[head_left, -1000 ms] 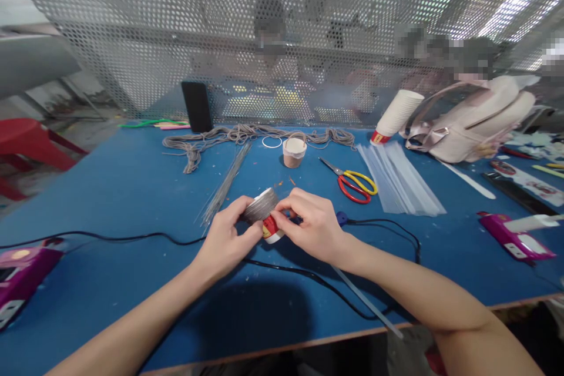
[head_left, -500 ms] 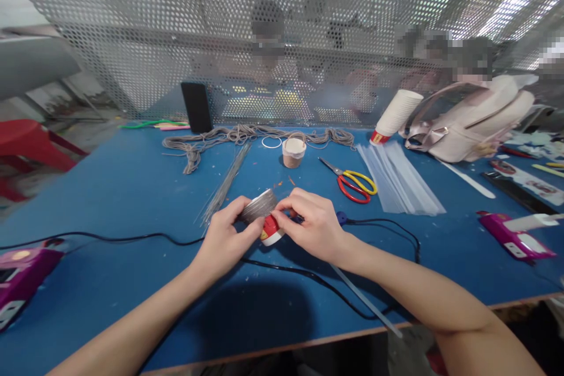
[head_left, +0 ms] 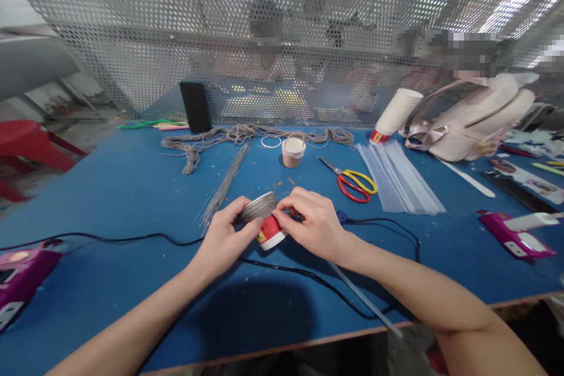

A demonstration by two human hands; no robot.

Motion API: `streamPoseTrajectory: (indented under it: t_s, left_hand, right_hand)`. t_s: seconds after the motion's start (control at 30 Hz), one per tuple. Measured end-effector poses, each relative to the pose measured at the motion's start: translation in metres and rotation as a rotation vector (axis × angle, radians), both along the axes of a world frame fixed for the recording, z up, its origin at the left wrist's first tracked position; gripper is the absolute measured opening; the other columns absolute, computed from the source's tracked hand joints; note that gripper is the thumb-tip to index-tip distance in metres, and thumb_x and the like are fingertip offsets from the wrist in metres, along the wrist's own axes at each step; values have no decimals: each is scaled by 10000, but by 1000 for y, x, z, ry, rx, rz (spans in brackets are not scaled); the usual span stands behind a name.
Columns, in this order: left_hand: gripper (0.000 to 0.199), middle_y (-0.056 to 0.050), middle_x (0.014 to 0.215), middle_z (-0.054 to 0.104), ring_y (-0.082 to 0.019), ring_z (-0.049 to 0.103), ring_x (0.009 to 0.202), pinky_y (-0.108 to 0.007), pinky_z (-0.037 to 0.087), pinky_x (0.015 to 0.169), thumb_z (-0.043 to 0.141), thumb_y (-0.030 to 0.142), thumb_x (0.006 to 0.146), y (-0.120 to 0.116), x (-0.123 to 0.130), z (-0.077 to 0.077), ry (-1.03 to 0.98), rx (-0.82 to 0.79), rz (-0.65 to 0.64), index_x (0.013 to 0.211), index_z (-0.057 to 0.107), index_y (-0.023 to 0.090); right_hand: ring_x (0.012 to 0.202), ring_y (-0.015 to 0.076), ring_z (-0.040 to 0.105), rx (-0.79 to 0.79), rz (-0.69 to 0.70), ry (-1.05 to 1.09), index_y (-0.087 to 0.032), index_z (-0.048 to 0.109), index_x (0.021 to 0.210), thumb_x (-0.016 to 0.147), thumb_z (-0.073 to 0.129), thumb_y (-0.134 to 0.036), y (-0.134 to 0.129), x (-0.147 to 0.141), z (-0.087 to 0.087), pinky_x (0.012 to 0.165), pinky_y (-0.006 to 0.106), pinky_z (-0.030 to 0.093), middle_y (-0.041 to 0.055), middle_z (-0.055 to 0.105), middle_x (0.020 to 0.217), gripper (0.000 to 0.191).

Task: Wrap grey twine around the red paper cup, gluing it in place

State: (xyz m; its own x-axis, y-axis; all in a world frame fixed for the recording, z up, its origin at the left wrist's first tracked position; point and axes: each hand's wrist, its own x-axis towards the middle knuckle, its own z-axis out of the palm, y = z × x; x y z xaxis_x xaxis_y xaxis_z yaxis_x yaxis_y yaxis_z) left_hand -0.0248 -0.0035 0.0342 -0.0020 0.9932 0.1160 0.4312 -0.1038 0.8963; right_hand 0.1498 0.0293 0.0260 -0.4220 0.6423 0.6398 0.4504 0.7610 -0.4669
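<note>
Desk [head_left: 110,188]: blue, with a perforated metal screen [head_left: 154,59] rising at twelve o'clock.
Cup [head_left: 271,233]: held between both hands, tilted, mouth toward eleven o'clock, base toward five.
Grey cord [head_left: 259,208]: wound in a band around the cup's mouth end.
Left hand [head_left: 227,232]: grip grasping the cup from nine o'clock, thumb on the near side.
Right hand [head_left: 312,223]: grip apparently pinching the grey cord from three o'clock; exact strand hidden.
Nearer hand: neither; both touch.
Scissors [head_left: 350,180]: apart, at two o'clock from the cup.
</note>
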Motion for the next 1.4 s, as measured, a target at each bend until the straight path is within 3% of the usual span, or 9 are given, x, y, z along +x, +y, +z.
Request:
streamPoseTrajectory:
  t_s: [0.83, 1.17, 1.4]
  left_hand:
    - [175, 35, 621, 456, -130, 415, 613, -250, 348, 576, 556, 348, 677, 2, -6, -4, -102, -63, -2, 665, 541, 174]
    - [170, 20, 643, 496, -144, 458, 634, -258, 397, 598, 551, 349, 657, 0, -5, -1, -71, -7, 5, 679, 553, 181]
    - [161, 4, 685, 542, -159, 499, 660, -274, 424, 631, 543, 343, 679, -1, -7, -6, -3, 66, 14, 709, 560, 186]
  right_hand:
    - [610, 109, 524, -118, 15, 49, -175, 609, 723, 867, 557, -230, 2, 4, 0, 591, 235, 425, 2, 566, 668, 163]
    - [601, 101, 499, -235, 36, 89, -186, 598, 705, 847, 580, -242, 3, 5, 0, 588, 231, 407, -14, 550, 669, 153]
    - [607, 105, 497, -226, 32, 92, -187, 591, 704, 846, 582, -244, 3, 5, -1, 586, 232, 404, -16, 540, 659, 153]
